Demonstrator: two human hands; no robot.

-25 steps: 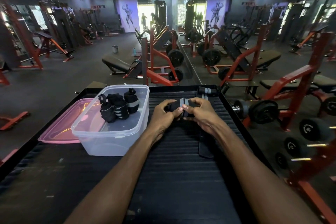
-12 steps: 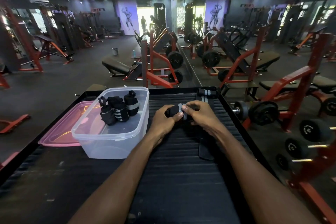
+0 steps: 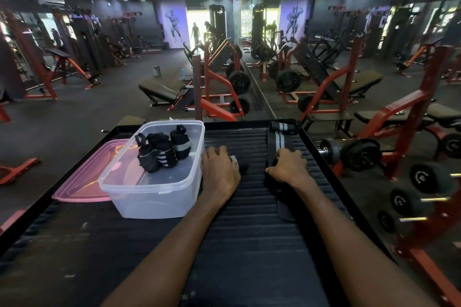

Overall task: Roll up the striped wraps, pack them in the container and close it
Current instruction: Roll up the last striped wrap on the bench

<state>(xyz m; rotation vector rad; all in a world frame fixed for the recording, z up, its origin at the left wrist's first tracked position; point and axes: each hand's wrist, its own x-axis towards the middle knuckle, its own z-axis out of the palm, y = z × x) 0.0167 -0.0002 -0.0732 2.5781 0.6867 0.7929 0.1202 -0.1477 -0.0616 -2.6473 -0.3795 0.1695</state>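
Note:
My left hand point(image 3: 219, 169) grips a rolled striped wrap point(image 3: 236, 161) just right of the clear plastic container point(image 3: 154, 197); only a grey and black edge of the roll shows past my fingers. Three rolled wraps point(image 3: 164, 152) stand inside the container at its far end. My right hand point(image 3: 289, 167) grips the middle of a flat, unrolled black wrap with grey stripes point(image 3: 279, 139), which lies lengthwise along the right side of the black ribbed table point(image 3: 249, 244). Its far end is bunched at the table's far edge.
The pink lid point(image 3: 79, 182) lies on the table to the left of the container, partly under it. Dumbbells point(image 3: 359, 154) on a red rack stand just off the table's right edge. Gym benches and machines fill the room beyond.
My hands, which were together on one wrap at the table's middle, have parted. The left carried the rolled wrap toward the container; the right moved right onto the flat wrap.

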